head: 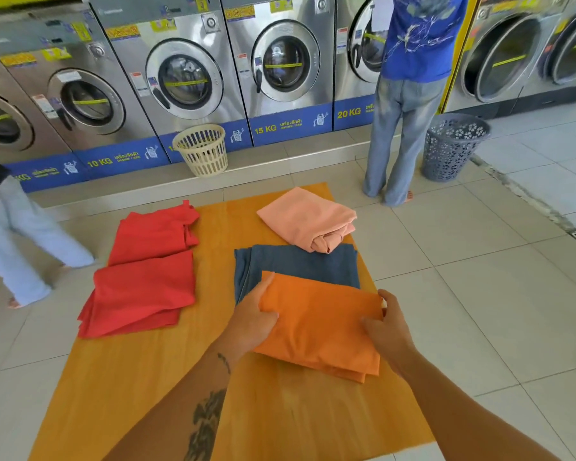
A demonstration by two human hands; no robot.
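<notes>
A folded orange cloth [320, 324] lies on a yellow-orange mat [140, 377] spread on the tiled floor. My left hand [251, 316] grips its left edge, thumb on top. My right hand [388, 327] grips its right edge. The orange cloth's far part overlaps a folded dark blue cloth [300, 262]. Beyond that sits a folded pink cloth [305, 219]. Two folded red cloths [147, 287] lie at the mat's left edge, one behind the other.
A row of steel washing machines [187, 68] lines the far wall. A cream basket [202, 149] and a grey basket [451, 146] stand before them. One person [409, 78] stands at a machine on the right, another person [10, 234] at the left.
</notes>
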